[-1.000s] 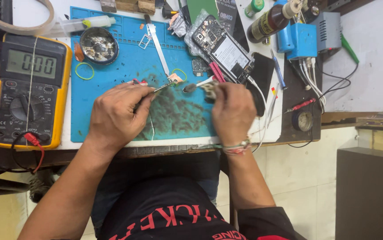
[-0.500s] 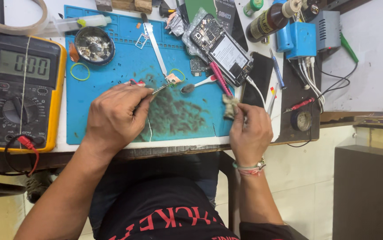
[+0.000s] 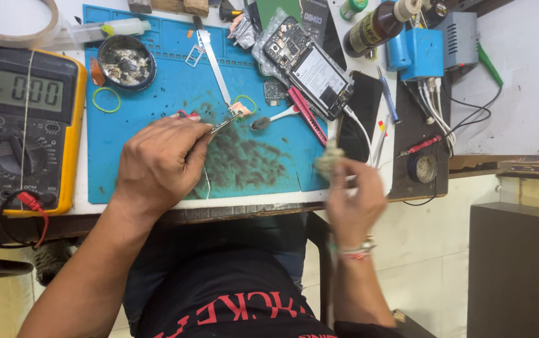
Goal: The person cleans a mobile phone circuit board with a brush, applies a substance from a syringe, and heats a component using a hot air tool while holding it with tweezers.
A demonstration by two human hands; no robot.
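My left hand (image 3: pixel 157 164) rests on a blue work mat (image 3: pixel 157 75) and grips metal tweezers (image 3: pixel 222 125). The tweezer tips pinch a small pale part (image 3: pixel 240 110) near the mat's middle. My right hand (image 3: pixel 352 203) is blurred at the mat's front right corner and holds a small wad of greyish cloth (image 3: pixel 329 159) between its fingertips. A dark smudged patch (image 3: pixel 250 159) lies on the mat between the two hands. An opened phone (image 3: pixel 307 66) lies at the back right of the mat.
A yellow multimeter (image 3: pixel 22 125) sits left of the mat. A round tin of small parts (image 3: pixel 122 61), a small brush (image 3: pixel 272 119), a red tool (image 3: pixel 307 116), a blue box (image 3: pixel 416 53), a brown bottle (image 3: pixel 376 28) and cables (image 3: pixel 435 125) crowd the back and right.
My right hand has drawn back from the mat's middle toward the front right edge, carrying the cloth wad. The left hand and tweezers have stayed nearly still.
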